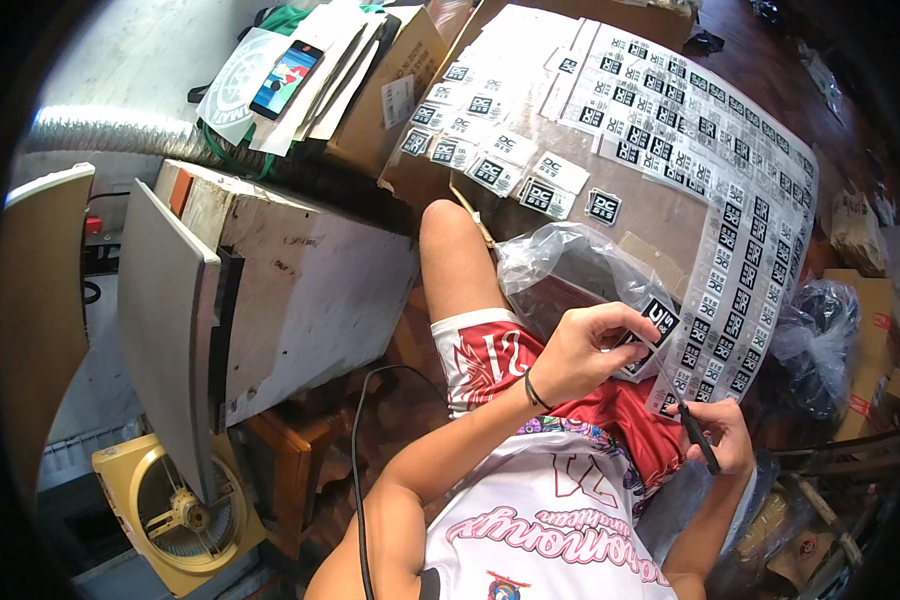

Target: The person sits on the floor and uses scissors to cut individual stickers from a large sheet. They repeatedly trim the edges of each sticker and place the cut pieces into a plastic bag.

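Note:
My left hand [596, 345] pinches a black-and-white printed label [660, 319] between thumb and fingertips. In my right hand [724, 435] is a slim metal tool with a black handle [697, 437]; its thin end reaches toward the label, and I cannot tell whether they touch. Right beside both hands, a long printed sheet of labels [720, 300] hangs off the table edge toward my lap. Below the table's near edge, a clear plastic bag [544, 255] gapes, partly behind my left hand. Small piles of cut labels [491, 174] and one separate label stack [603, 206] lie on the brown tabletop [645, 232].
More printed sheets [645, 97] cover the table's far side. A smartphone [286, 79] rests on papers over a cardboard box [390, 90]. At left stand a pale cabinet [315, 300] and a yellow fan [187, 514]. A black cable [356, 450] runs beside my left arm.

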{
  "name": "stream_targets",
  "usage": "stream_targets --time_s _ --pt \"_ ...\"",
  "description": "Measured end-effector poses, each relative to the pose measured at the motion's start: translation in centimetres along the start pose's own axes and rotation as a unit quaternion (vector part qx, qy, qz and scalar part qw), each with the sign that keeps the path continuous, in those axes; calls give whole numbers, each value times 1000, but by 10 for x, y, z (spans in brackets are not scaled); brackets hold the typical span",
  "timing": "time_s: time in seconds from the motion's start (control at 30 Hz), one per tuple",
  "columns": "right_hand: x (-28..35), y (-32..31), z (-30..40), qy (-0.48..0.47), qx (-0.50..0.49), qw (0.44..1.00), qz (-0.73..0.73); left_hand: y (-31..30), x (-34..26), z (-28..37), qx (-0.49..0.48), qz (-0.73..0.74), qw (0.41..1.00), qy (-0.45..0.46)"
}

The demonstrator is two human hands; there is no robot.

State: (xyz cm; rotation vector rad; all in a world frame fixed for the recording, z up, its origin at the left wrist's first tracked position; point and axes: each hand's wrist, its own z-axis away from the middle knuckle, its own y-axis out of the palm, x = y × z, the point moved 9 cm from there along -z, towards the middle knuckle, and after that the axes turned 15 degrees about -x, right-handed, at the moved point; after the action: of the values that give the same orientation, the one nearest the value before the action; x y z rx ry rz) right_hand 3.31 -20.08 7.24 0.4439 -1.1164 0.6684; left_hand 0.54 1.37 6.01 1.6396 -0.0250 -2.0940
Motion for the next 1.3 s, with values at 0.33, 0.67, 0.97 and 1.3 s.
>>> stream_targets --time_s 0.33,0.67,0.97,1.3 --pt "-1 5 -2 24 14 999 -20 -4 -4 3 2 -6 1000 -4" --pt "4 6 -3 6 12 1000 17 -3 -18 7 1 -11 1000 23" --pt "13 -5 -1 -42 58 997 -3 9 -16 8 15 -1 1000 16" --pt "10 -5 -2 -38 81 995 33 12 -12 13 33 -95 995 27"
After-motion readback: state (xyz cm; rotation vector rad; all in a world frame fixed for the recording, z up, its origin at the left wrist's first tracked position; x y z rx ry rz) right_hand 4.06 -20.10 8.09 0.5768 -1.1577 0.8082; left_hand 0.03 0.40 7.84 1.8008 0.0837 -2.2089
